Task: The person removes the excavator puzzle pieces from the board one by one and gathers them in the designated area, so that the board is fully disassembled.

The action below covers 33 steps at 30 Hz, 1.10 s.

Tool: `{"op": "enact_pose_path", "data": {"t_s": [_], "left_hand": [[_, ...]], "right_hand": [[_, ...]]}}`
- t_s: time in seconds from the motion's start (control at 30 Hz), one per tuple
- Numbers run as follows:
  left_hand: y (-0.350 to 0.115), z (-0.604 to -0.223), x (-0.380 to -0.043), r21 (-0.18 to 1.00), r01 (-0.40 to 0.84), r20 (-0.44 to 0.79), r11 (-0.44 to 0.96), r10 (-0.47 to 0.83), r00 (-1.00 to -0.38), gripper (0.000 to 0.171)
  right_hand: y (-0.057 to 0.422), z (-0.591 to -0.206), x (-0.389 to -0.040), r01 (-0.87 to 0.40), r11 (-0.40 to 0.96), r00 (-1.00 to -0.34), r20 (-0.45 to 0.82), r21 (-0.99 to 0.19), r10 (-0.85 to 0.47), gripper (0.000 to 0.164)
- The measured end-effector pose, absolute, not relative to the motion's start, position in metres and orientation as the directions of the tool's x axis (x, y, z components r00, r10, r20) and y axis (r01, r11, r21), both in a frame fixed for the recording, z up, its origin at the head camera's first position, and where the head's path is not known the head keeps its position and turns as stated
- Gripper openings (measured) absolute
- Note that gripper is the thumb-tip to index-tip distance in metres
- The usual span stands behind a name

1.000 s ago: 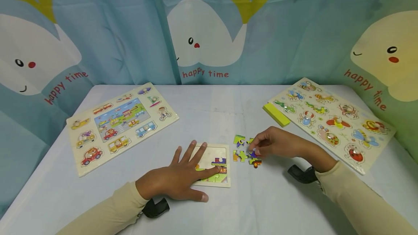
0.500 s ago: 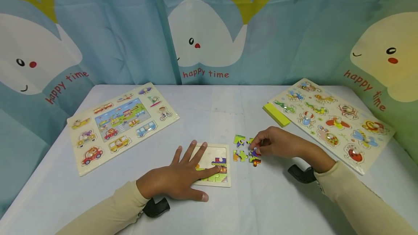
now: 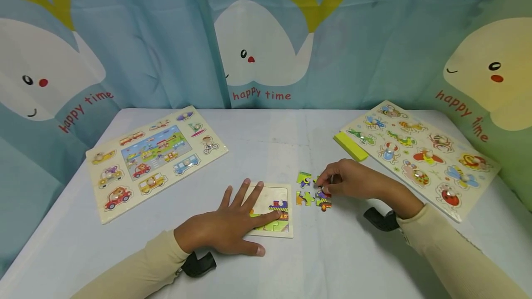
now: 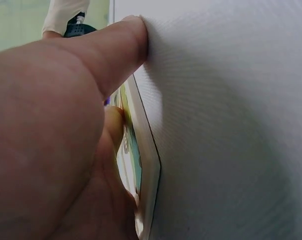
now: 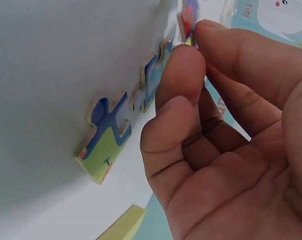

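Observation:
My left hand point(image 3: 226, 227) lies flat with fingers spread over a small wooden jigsaw tray point(image 3: 291, 218), holding it against the table. Several fitted pieces point(image 3: 274, 226) show in the tray's lower part; bare wood is above them. In the left wrist view the tray's edge point(image 4: 151, 172) runs beside the thumb. To the right, my right hand point(image 3: 353, 180) pinches a purple jigsaw piece point(image 3: 322, 194) between thumb and index finger, low over the table. Loose pieces lie around it: a green one with a crescent point(image 3: 305, 179), a green-and-orange one point(image 3: 305, 198) and one with a wheel point(image 3: 324, 205).
A vehicle peg puzzle board point(image 3: 216, 152) lies at the back left. At the back right is an insect peg puzzle board point(image 3: 432, 172), with a yellow-green block point(image 3: 350, 146) along its left edge. A blue whale-print curtain point(image 3: 266, 22) hangs behind the table.
My right hand has shifted slightly away from me and left, the purple piece with it. The wheel piece has slid a little the same way. My left hand stays in place.

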<state>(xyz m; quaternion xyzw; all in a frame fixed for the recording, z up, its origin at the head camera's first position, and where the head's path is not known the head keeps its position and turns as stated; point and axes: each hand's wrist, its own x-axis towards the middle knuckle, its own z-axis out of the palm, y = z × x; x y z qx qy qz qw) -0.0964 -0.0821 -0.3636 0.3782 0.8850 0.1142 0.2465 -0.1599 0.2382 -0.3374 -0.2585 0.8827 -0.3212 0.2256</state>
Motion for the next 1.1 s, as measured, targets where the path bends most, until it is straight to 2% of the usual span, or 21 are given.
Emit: {"op": "enact_pose_path", "data": {"t_s": [0.37, 0.67, 0.87, 1.1], "left_hand": [[-0.081, -0.365, -0.096, 0.401, 0.602, -0.367, 0.690, 0.724, -0.584, 0.074], [-0.081, -0.364, -0.098, 0.505, 0.569, -0.262, 0.649, 0.743, -0.615, 0.064], [-0.080, -0.365, -0.099, 0.523, 0.613, -0.249, 0.593, 0.794, -0.555, 0.066], [-0.079, -0.366, -0.096, 0.459, 0.649, -0.310, 0.607, 0.794, -0.524, 0.068]], "right_hand": [[0.233, -0.338, -0.158, -0.347, 0.656, -0.779, -0.183, -0.671, -0.600, 0.011], [0.207, -0.340, -0.160, -0.378, 0.588, -0.748, -0.138, -0.715, -0.649, 0.014], [0.193, -0.340, -0.158, -0.383, 0.555, -0.724, -0.134, -0.739, -0.677, 0.016], [0.183, -0.343, -0.155, -0.385, 0.495, -0.699, -0.104, -0.779, -0.707, 0.016]]}}
